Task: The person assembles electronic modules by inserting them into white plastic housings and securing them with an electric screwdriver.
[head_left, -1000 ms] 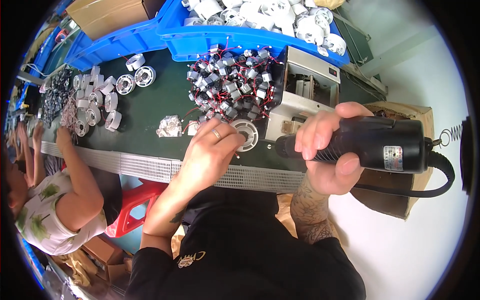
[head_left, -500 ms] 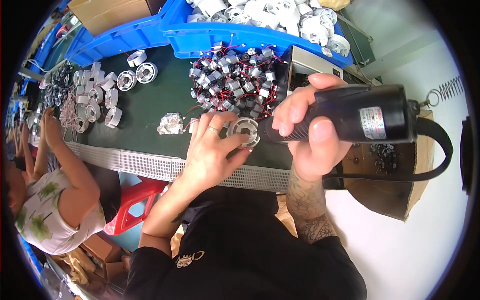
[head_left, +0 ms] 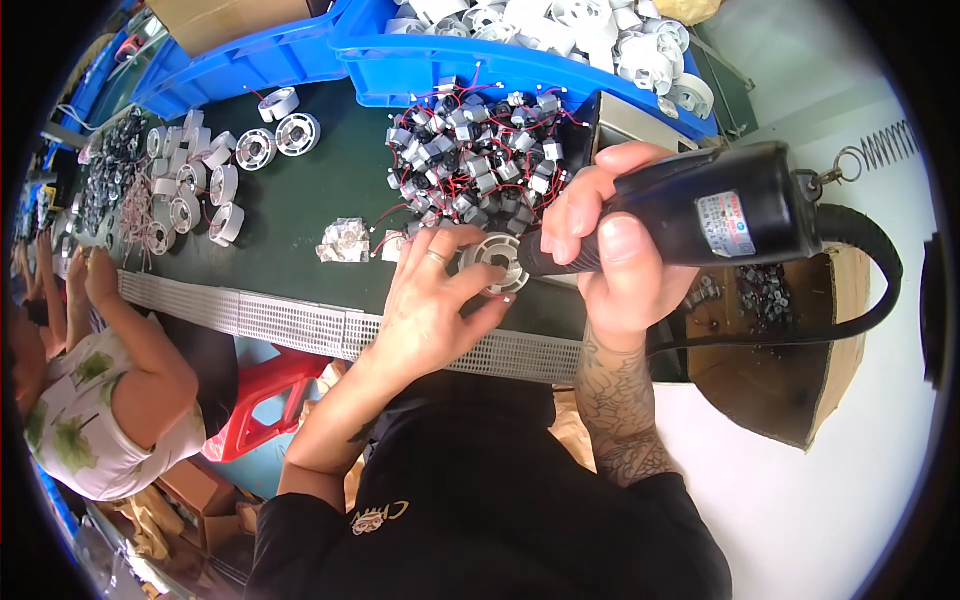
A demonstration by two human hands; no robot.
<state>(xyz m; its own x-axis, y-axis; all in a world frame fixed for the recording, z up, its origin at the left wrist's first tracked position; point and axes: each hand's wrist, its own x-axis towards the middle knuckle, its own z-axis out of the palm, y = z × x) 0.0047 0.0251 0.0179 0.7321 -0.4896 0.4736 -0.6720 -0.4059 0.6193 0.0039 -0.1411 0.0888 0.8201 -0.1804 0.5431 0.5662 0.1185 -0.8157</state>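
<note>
2 hands now meet over 1 part: since a second ago my right hand (head_left: pixel 600 250) has swung the black electric screwdriver (head_left: pixel 690 215) in from the side and lowered its nose onto the round white plastic housing (head_left: pixel 495 262), which my left hand (head_left: pixel 440 300) has kept pinned on the dark green tabletop (head_left: pixel 310 215). I judge the driving of a screw is starting — before, the tool hung clear of it. The right hand is wrapped tight round the smooth, cylindrical tool body; the left is spread, fingers curled about the ribbed disc. Just behind it lies a heap of small grey metal motors (head_left: pixel 470 150) with thin red leads. Further left stand more white housings (head_left: pixel 225 165), and a crumpled clear bag (head_left: pixel 342 240) — a blue plastic bin (head_left: pixel 470 70) sits behind.
</note>
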